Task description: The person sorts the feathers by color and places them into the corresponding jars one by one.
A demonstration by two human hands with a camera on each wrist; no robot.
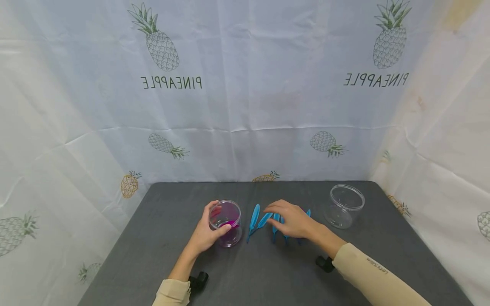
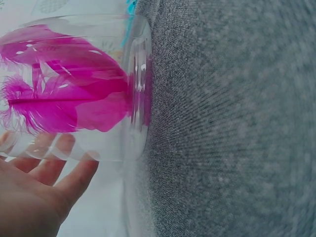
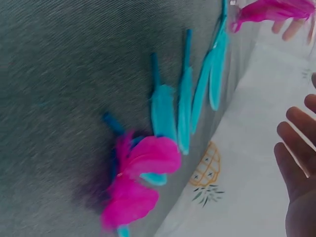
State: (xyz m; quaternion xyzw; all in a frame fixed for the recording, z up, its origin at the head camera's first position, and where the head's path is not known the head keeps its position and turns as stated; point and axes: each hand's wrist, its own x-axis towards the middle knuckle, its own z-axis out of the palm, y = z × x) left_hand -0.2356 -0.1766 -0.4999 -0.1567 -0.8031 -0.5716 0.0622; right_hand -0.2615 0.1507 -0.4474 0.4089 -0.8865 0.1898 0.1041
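Left hand (image 1: 206,231) curled round jar (image 1: 226,217) of pink feathers (image 2: 79,89), right hand (image 1: 289,219) loose, empty, over blue feathers (image 1: 254,217), second jar (image 1: 344,208) near worktop (image 1: 245,280) far right corner

Booth: pineapple-print cloth (image 1: 237,104) around table (image 1: 245,278)

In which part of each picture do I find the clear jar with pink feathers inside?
Head: the jar is just below and left of the middle, in the left hand.
Left wrist: the jar fills the upper left, turned sideways.
Right wrist: top right corner, cut by the edge.
Shared landmark: blue feathers, only a sliver in the left wrist view.
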